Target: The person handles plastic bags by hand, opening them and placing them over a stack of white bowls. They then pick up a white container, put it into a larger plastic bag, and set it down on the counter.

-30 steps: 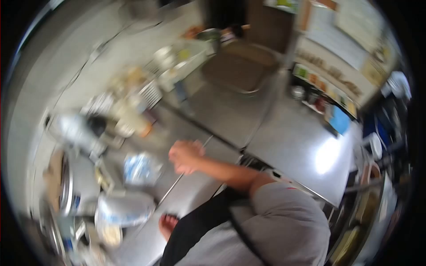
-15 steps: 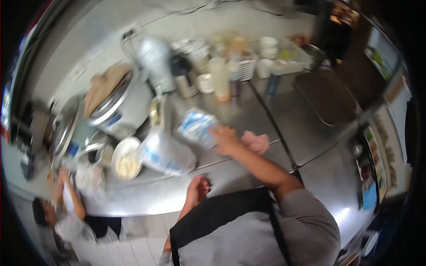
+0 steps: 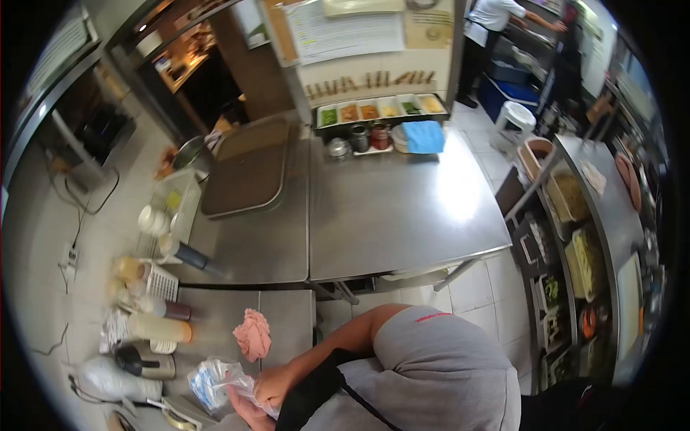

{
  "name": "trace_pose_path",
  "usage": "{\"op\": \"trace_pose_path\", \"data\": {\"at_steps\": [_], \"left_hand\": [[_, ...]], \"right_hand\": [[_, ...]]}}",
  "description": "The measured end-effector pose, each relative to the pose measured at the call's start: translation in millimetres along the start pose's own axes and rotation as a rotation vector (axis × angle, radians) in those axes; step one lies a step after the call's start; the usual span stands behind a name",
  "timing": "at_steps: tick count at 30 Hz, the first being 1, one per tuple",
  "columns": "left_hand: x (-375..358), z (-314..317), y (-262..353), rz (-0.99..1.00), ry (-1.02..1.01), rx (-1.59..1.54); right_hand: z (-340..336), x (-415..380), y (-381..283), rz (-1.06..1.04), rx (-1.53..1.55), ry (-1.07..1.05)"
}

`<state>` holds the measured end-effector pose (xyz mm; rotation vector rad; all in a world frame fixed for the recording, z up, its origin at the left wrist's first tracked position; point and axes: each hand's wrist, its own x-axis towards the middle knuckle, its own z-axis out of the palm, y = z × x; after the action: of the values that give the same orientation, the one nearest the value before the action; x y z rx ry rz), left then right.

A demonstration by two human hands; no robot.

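Note:
Both hands are together at the bottom of the view, beside the steel counter's lower edge. My right hand (image 3: 272,386) is closed on the end of a clear plastic bag (image 3: 212,383) with blue print. Just left of it, my left hand (image 3: 246,411) is at the same bag, its fingers partly covered by the plastic. What the bag holds cannot be made out. A crumpled pink cloth (image 3: 252,335) lies on the counter just above the hands.
Sauce bottles (image 3: 162,328), a thermos and a basket line the left wall. A brown tray (image 3: 248,169) sits on the counter (image 3: 402,208). Filled containers (image 3: 381,108) stand at its back. Shelves with food tubs (image 3: 588,264) are at right. Another person (image 3: 489,32) stands far back.
The view has swung to the right. My right hand, earlier reaching over the blue-printed bag on the counter, is now closed on it. My left hand has come to the bag too.

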<state>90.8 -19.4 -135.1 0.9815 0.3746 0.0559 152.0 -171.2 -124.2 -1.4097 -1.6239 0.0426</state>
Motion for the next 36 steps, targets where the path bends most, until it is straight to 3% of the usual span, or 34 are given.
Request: {"op": "trace_pose_path", "data": {"at_steps": [3, 5, 7, 8, 11, 12, 15, 17, 20, 21, 22, 23, 25, 28, 31, 36], "left_hand": [[15, 12, -16, 0.057, 0.124, 0.065], [18, 23, -22, -0.047, 0.026, -0.076], [16, 30, -19, -0.175, -0.130, -0.093], [20, 38, -18, -0.273, 0.051, -0.038], [26, 5, -20, -0.306, -0.169, -0.087], [23, 10, -19, -0.145, -0.157, -0.098], [4, 38, -6, 0.241, -0.080, -0.022], [-20, 74, 15, 0.397, 0.044, 0.162], [-29, 92, 15, 0.561, -0.190, 0.747], [-38, 104, 14, 0.454, -0.256, 0.734], [-51, 117, 12, 0.347, -0.325, 0.718], [-58, 124, 10, 0.240, -0.394, 0.700], [-38, 102, -7, 0.426, -0.653, 0.750], [-38, 89, -20, 0.170, -0.636, 0.969], [-45, 92, -28, 0.011, -0.559, 0.986], [-44, 111, -42, -0.137, -0.225, 0.638]], "right_hand": [[-43, -8, -15, 0.170, 0.051, 0.283], [-76, -10, -36, 0.275, 0.060, 0.589], [-111, -14, -52, 0.439, 0.115, 0.666], [-120, -16, -58, 0.521, 0.149, 0.706], [-129, -15, -58, 0.473, 0.217, 0.893], [-134, -15, -71, 0.528, 0.341, 0.875], [-120, -16, -52, 0.430, 0.321, 0.877], [-116, -17, -72, 0.546, 0.418, 0.848], [-94, -14, -70, 0.577, 0.323, 0.763], [-80, -13, -60, 0.564, 0.247, 0.733], [-70, -10, -51, 0.397, -0.025, 0.786], [-64, -14, -41, 0.424, -0.012, 0.748], [-64, -18, -40, 0.481, 0.017, 0.672], [-79, -23, -52, 0.437, 0.054, 0.919], [-85, -23, -48, 0.390, 0.045, 0.942], [-94, -28, -48, 0.481, -0.108, 0.672]]}}
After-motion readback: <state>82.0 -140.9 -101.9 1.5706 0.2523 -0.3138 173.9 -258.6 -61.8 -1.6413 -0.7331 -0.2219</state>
